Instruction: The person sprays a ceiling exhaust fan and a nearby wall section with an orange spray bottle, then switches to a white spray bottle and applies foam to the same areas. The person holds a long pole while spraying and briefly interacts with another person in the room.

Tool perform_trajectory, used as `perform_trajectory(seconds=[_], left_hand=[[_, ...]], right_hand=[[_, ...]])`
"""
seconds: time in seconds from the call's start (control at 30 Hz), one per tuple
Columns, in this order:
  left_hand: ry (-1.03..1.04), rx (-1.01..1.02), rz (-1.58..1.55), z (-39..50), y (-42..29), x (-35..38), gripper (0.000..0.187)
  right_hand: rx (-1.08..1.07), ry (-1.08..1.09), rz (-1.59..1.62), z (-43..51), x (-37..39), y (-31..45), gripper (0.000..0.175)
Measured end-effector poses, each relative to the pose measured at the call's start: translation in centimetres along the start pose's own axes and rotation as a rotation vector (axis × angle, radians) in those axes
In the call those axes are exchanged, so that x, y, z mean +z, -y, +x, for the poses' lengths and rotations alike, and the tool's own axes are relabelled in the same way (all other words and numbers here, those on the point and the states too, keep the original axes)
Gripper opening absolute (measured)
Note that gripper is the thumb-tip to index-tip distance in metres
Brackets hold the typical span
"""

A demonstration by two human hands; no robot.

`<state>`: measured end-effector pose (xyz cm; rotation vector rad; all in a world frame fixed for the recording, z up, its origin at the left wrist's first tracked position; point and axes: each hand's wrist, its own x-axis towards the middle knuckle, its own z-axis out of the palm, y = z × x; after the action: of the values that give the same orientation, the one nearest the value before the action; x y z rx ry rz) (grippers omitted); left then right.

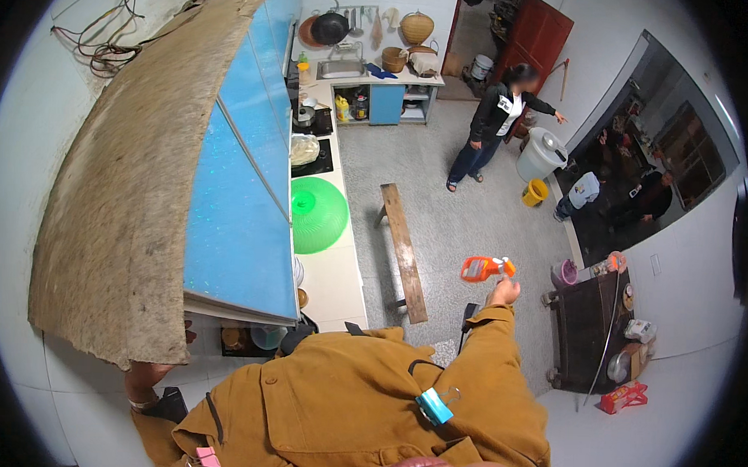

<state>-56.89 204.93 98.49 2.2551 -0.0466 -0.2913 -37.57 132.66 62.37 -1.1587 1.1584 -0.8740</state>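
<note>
My right hand [503, 292] reaches forward, gripping an orange spray bottle [483, 269] by its neck near the white and orange trigger head. The bottle lies sideways in the air over the grey floor. On the left, my left arm goes up behind the worn brown top board [122, 194] of a blue-doored wall cabinet [241, 229]. Only some fingers of my left hand [189, 333] show past the board's edge. What that hand touches is hidden.
A wooden bench [404, 253] stands beside the counter [341, 282], which bears a green mesh food cover [318, 216]. A person [498, 123] points right near a white barrel [542, 154] and yellow bucket [535, 193]. A dark cabinet [583, 333] stands right. More people are beyond the doorway.
</note>
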Motion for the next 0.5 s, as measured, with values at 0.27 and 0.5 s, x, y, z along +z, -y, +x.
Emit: perform_trajectory(seconds=[0.27, 0.5], left_hand=[[0.017, -0.153, -0.103, 0.6, -3.1, 0.7, 0.059], [0.009, -0.094, -0.047, 0.9, -4.6, 1.0, 0.056]], right_hand=[[0.158, 0.315, -0.121, -3.9, 0.3, -3.1, 0.031], [0.382, 0.389, -0.250, -7.5, -0.1, -5.1, 0.028]])
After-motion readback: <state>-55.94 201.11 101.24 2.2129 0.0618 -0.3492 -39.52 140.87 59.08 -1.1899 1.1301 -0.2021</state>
